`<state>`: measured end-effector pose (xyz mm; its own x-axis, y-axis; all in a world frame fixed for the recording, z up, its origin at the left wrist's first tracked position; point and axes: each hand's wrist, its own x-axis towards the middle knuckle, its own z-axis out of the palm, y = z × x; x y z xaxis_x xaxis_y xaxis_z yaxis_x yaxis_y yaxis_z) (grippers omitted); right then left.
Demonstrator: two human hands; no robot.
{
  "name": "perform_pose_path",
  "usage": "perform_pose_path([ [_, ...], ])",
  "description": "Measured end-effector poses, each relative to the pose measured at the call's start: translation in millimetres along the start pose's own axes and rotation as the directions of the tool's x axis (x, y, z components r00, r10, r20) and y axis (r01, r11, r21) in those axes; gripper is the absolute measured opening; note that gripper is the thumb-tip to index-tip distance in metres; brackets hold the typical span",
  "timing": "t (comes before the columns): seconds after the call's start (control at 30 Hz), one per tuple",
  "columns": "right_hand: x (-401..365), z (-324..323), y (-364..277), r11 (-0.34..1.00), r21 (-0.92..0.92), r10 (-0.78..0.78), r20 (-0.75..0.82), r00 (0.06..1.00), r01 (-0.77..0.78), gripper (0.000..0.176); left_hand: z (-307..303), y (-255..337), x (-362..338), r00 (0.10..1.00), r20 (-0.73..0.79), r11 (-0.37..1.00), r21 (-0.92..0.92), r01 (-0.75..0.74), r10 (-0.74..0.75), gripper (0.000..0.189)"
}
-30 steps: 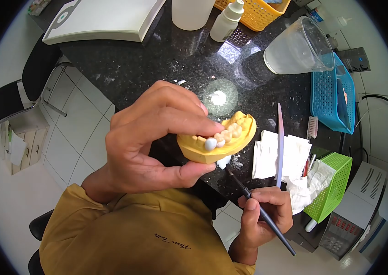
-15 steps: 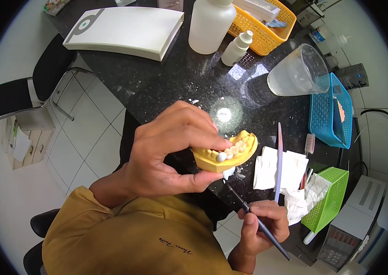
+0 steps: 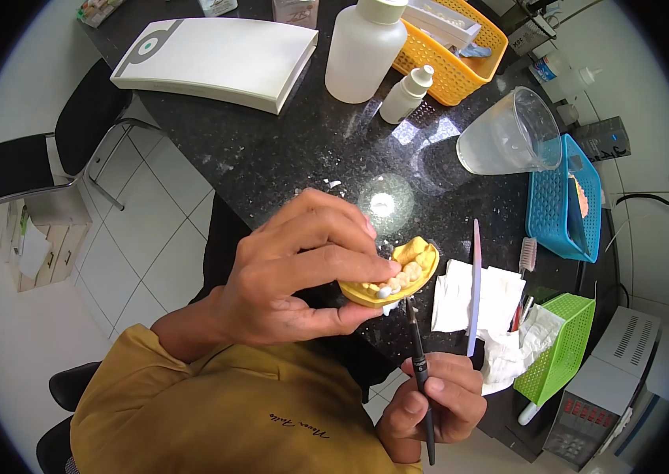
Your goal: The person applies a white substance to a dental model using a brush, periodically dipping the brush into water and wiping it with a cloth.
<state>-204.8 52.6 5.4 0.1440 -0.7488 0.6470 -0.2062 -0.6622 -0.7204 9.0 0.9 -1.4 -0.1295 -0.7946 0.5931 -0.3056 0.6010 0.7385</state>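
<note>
the left hand (image 3: 303, 268) is closed around a yellow dental model (image 3: 401, 278), thumb under its base and fingers over the teeth, holding it above the near edge of the black desk (image 3: 287, 150). the right hand (image 3: 439, 399) pinches a thin dark brush (image 3: 421, 371) nearly upright, its tip just below the model. right of the model lie white tissues (image 3: 454, 294) and a pale spatula (image 3: 473, 284), with a green basket (image 3: 567, 347) further right.

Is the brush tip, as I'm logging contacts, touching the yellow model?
Cannot tell. Head view: the brush tip ends at the yellow model's lower edge; contact or gap unclear.
</note>
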Motion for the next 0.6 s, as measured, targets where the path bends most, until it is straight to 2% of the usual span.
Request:
perform_pose_path([
  [0.27,2.6,0.6,-1.7,0.998,-0.055,-0.01,0.018,1.0,0.011,0.028,2.0,0.1,0.1,1.0,-0.018,0.999,0.026,-0.019,0.019,0.037],
  [0.33,4.8,1.0,-8.1,0.983,-0.177,0.068,0.122,0.99,-0.046,0.018,2.0,0.1,-0.3,1.0,-0.021,0.999,0.026,-0.02,0.021,0.038],
  [0.37,4.3,1.1,-6.4,0.983,-0.177,0.067,0.122,0.99,-0.045,0.018,2.0,0.2,-0.3,0.999,-0.024,0.999,0.026,-0.021,0.022,0.038],
  [0.43,3.2,2.1,-1.3,0.996,-0.084,0.014,0.012,1.0,-0.013,0.027,2.1,0.6,0.0,0.999,-0.025,0.999,0.027,-0.021,0.022,0.038],
  [0.6,4.7,4.4,-1.3,0.997,-0.081,0.009,0.002,1.0,-0.009,0.026,2.1,-0.3,-0.6,0.999,-0.027,0.999,0.034,-0.027,0.027,0.037],
])
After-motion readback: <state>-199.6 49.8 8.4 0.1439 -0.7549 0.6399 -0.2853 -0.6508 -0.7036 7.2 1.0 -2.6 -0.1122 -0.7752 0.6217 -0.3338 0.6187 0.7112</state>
